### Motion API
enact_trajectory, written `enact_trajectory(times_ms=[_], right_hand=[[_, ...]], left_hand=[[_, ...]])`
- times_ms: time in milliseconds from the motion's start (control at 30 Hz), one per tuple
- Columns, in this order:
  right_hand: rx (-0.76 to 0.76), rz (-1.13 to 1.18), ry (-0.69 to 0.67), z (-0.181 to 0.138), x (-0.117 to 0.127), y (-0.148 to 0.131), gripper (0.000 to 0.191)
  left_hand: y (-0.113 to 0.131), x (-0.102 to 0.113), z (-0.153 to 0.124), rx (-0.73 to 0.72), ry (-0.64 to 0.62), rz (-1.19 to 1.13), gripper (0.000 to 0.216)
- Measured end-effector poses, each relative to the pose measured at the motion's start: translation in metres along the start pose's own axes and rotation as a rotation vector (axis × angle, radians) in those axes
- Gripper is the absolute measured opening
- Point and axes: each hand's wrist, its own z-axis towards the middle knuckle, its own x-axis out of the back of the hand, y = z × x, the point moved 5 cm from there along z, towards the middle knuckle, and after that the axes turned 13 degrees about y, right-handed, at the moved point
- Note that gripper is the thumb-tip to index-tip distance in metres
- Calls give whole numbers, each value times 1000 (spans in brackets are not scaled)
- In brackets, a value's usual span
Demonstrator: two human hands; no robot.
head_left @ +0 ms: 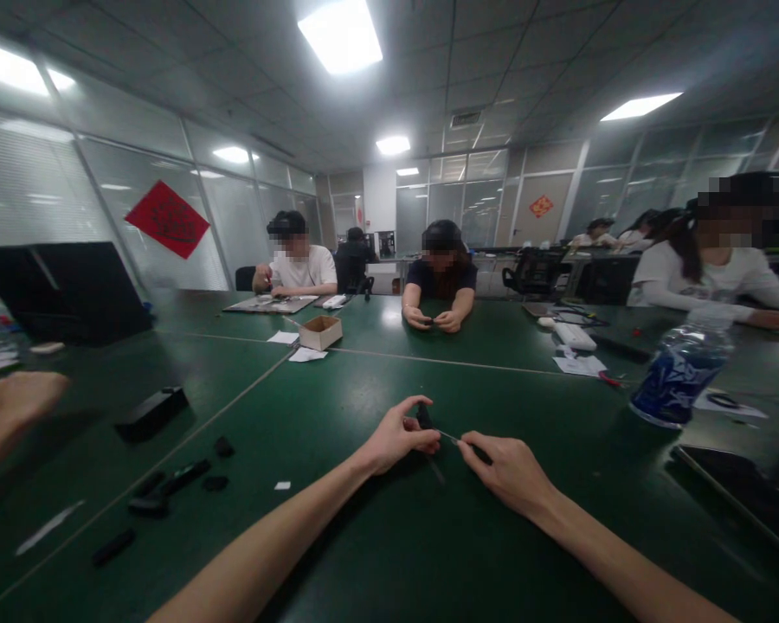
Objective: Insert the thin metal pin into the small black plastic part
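Note:
My left hand [399, 435] pinches a small black part [423, 415] between thumb and fingers, above the green table [363, 536]. From the right, my right hand [503, 467] closes its fingertips on a thin metal tool [449, 437], whose exact kind is too small to make out. The tool's far end meets the black part or lies just beside it; I cannot tell which. Several loose black plastic pieces [187, 476] lie to the left of my left forearm, with a small white scrap [282, 485] closer to it.
At left are a black box [152, 414] and another person's hand [26, 398]. A small cardboard box [320, 331] stands further back. On the right are a blue-labelled bottle [679, 372] and a dark flat device [746, 497]. Co-workers sit across the table and at right.

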Motion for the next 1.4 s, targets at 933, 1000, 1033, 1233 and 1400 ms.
enact_trajectory(times_ms=[933, 1000, 1033, 1233, 1400], right_hand=[[-71, 30, -24, 1, -2, 5, 40], [-75, 5, -20, 1, -2, 3, 41], [-76, 0, -20, 1, -3, 3, 41], [-135, 74, 32, 3, -1, 13, 43], [-420, 105, 235, 5, 15, 54, 42]], left_hand=[[2, -5, -4, -10, 85, -65, 67], [2, -5, -3, -4, 96, -63, 67], [2, -6, -3, -4, 99, -63, 67], [2, -6, -5, -19, 86, -52, 65], [2, -6, -9, -9, 22, -7, 68]])
